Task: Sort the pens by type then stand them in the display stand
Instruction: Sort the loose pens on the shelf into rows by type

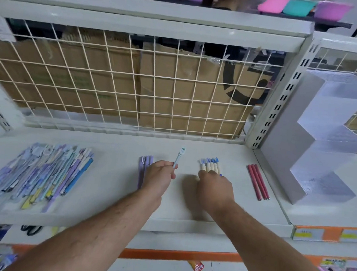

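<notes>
On the white shelf (pixel 116 145) I see the stepped display stand (pixel 308 141) far right, the unsorted pen pile (pixel 41 170) far left, and rows of red pens (pixel 258 182), purple pens (pixel 144 166) and cream pens (pixel 210 166) between. My right hand (pixel 216 185) covers the cream pens' lower ends, and I cannot tell whether it grips them. My left hand (pixel 159 175) pinches a light-blue pen (pixel 178 158).
</notes>
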### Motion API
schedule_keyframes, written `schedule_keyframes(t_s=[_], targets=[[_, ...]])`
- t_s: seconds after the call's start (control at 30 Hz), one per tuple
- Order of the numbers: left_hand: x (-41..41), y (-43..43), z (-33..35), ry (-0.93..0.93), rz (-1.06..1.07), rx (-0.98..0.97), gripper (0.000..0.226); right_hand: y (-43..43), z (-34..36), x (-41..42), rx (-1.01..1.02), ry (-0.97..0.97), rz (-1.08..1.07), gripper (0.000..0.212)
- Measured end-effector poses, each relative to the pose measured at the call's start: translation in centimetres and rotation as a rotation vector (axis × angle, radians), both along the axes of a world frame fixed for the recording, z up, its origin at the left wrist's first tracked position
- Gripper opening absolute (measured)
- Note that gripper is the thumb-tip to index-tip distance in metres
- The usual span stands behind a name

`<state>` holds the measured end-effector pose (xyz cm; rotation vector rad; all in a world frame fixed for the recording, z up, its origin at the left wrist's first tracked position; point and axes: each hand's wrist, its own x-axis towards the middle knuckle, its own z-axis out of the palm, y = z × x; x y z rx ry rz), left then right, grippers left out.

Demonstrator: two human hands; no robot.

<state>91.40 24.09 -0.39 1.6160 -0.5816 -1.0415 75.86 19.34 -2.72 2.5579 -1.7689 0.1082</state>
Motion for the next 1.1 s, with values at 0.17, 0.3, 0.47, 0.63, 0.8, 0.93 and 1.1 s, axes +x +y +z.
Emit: schedule_keyframes(t_s=[0.17,0.3,0.47,0.63,0.8,0.93,1.1], targets=[[2.0,1.2,0.4,0.016,0.007,-0.027,0.02,-0.1,0.4,0.4,0.036,0.067,-0.025,0.022],[3.5,1.7,0.2,0.04,0.017,0.018,0.02,0.2,0.5,1.2,0.039,0.04,-0.048,0.018],[5.8,2.5,-0.4,-0.025,-0.005,0.065,0.01,1.8,0.4,3.8,-0.032,-0.098,0.046,0.023],[8.9,3.5,-1.0,-0.371,-0.015,0.14,0.006,3.7,0.2,6.9,-0.065,-0.257,0.126,0.028],[11.7,3.6,-1.8,-0.62,-0.116,0.228,0.006,4.8,0.3,9.4,-0.071,-0.334,0.101,0.026],[12.6,3.2,-2.1,-0.74,-0.221,0.25,0.013,5.7,0.7,10.5,-0.078,-0.37,0.062,0.027],[12.7,3.0,-2.4,-0.818,-0.362,0.214,0.019,6.7,1.1,11.2,-0.068,-0.393,0.023,0.028]])
